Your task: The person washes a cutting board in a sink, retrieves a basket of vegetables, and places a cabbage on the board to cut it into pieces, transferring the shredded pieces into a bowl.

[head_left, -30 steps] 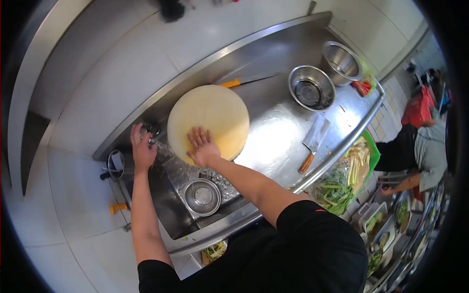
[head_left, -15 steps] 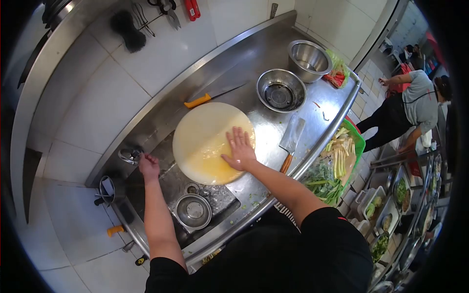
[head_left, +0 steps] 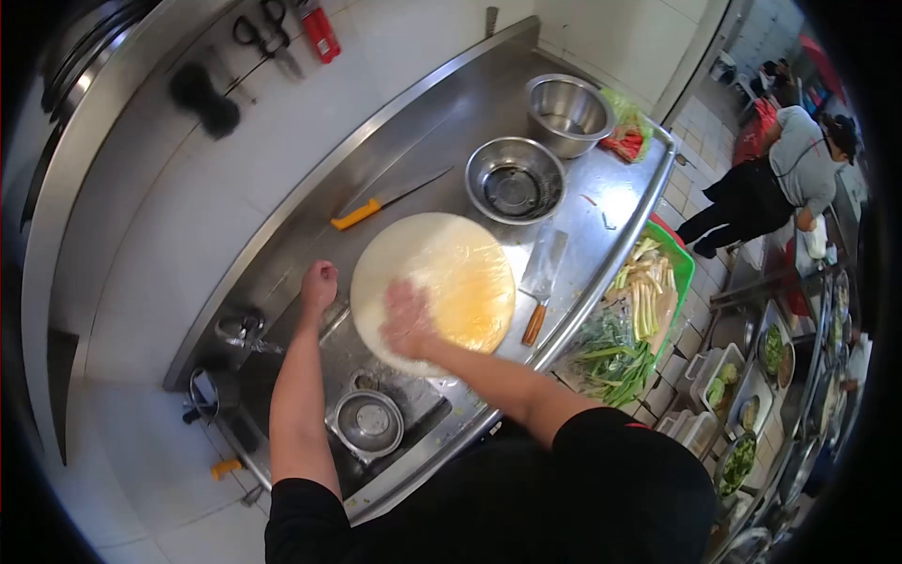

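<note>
My left hand (head_left: 321,285) is raised beside the left edge of a round, pale cutting board (head_left: 470,254), its fingers curled in and nothing visible in them. My right hand (head_left: 407,315) lies over the left part of the board, smeared by motion, palm down with its fingers stretched out. The board's surface is wet and shiny, and it overlaps the sink's edge. Left of my left forearm is a metal faucet (head_left: 242,329), with water seeming to come from its spout. A small steel bowl (head_left: 369,423) sits in the sink below the board.
A yellow-handled knife (head_left: 357,214) lies behind the board, and a cleaver (head_left: 534,324) to its right. Two steel bowls, a dark-bottomed one (head_left: 515,180) and a deeper one (head_left: 570,115), stand further right. A green crate (head_left: 678,282) holds vegetables. Another person (head_left: 794,160) stands beyond.
My left hand has moved from the faucet to beside the board. My right hand has swept left across the board. The board sits further right on the counter, and the view has shifted.
</note>
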Demonstrator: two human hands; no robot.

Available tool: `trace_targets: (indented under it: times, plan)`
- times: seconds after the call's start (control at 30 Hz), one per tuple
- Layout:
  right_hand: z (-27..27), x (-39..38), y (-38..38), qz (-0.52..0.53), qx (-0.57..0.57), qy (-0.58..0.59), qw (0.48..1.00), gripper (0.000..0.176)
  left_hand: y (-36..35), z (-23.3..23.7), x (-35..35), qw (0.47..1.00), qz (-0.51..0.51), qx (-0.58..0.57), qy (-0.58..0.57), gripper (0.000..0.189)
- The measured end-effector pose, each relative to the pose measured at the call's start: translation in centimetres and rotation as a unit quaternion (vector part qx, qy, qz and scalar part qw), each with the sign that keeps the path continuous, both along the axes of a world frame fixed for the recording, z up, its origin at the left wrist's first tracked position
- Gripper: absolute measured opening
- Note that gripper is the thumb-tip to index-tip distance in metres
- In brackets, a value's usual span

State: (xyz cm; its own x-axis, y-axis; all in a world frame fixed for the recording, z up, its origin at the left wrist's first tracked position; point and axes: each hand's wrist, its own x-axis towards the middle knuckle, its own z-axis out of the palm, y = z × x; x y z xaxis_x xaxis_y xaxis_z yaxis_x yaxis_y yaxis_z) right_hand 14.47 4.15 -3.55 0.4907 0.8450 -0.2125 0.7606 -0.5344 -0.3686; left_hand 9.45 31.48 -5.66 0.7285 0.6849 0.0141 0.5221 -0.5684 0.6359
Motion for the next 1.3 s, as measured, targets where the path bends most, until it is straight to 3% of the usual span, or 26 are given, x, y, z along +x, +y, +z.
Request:
trace_targets:
  times: [0.07,0.17,0.23,0.3,0.4,0.5,0.6,0.73,0.83,0.87,0.9,0.97,1.03,1.13,1.2,1.3]
  plan:
    - [3.6,-1.8,0.3,0.103,0.020,0.051,0.993,0.090,0.2,0.1,4.1,0.996,-0.033,0.055,0.060,0.027]
    - [3.0,-0.1,-1.6,0.255,0.026,0.127,0.958,0.088,0.7,0.1,9.3,0.981,-0.075,0.113,0.139,0.036]
    - [3.0,2.2,-5.3,0.080,0.003,0.010,0.997,0.079,1.6,-0.5,11.9,0.967,-0.104,0.166,0.162,0.044]
    - [1.8,5.3,-9.4,-0.059,0.007,-0.021,0.998,0.071,2.3,-2.1,13.8,0.948,-0.135,0.237,0.163,0.052]
    - [0.9,7.2,-10.8,-0.011,-0.003,-0.068,0.998,0.070,2.2,-6.2,14.4,0.918,-0.114,0.356,0.129,0.056]
    - [0.9,7.3,-10.9,-0.010,-0.002,-0.070,0.997,0.070,2.0,-5.7,14.3,0.951,-0.130,0.176,0.218,0.050]
    - [1.4,7.3,-10.9,-0.011,0.000,-0.062,0.998,0.069,2.3,-4.8,11.4,0.964,-0.115,0.140,0.194,0.047]
    - [0.6,7.6,-11.1,-0.018,0.060,-0.047,0.997,0.066,-0.2,6.7,5.7,0.965,-0.043,0.138,0.219,0.042]
    - [0.3,8.6,-11.9,-0.028,0.124,0.053,0.991,0.059,2.4,14.9,-1.3,0.976,-0.049,0.197,0.075,0.041]
    - [-0.9,9.0,-12.3,-0.056,0.221,0.115,0.967,0.055,4.1,17.7,-3.4,0.970,-0.055,0.232,0.056,0.040]
    - [-0.7,9.5,-12.9,-0.071,0.249,0.096,0.961,0.055,6.0,20.6,-5.4,0.962,-0.066,0.264,0.034,0.039]
    - [0.2,10.2,-15.2,-0.116,0.299,0.055,0.946,0.055,9.3,25.4,-9.3,0.932,-0.035,0.346,0.102,0.037]
    - [0.6,10.7,-17.2,-0.087,0.211,0.020,0.973,0.068,9.9,29.6,-11.1,0.924,0.015,0.342,0.172,0.041]
    - [0.4,9.6,-18.3,-0.045,0.121,-0.007,0.992,0.075,7.5,32.9,-9.0,0.874,0.099,0.364,0.305,0.043]
    - [0.9,9.0,-18.4,-0.012,0.028,-0.033,0.999,0.076,7.4,32.7,-6.9,0.847,0.141,0.401,0.318,0.043]
    - [0.3,8.3,-19.2,-0.013,0.014,-0.048,0.999,0.070,10.8,30.6,-4.2,0.805,0.162,0.460,0.337,0.044]
